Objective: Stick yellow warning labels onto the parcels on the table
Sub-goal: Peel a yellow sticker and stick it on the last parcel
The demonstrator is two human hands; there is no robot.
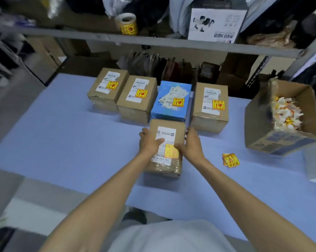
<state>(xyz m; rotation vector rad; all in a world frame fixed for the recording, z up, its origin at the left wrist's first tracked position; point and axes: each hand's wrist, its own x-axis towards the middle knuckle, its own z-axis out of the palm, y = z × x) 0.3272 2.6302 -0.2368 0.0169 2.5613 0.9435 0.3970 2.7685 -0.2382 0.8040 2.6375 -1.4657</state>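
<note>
A brown cardboard parcel (169,131) stands in the middle of the blue table (62,142), with a white shipping label and a yellow warning label (170,151) on top. My left hand (150,140) grips its left side, thumb on the white label. My right hand (191,144) holds its right side, thumb resting on the yellow label. Behind stand three brown parcels (108,88) (138,99) (210,106) and a blue parcel (171,100), each bearing a yellow label.
Loose yellow labels (230,160) lie on the table to the right. An open cardboard box (280,139) holding peeled backing scraps stands at the far right. A roll of yellow labels (127,24) sits on the shelf above.
</note>
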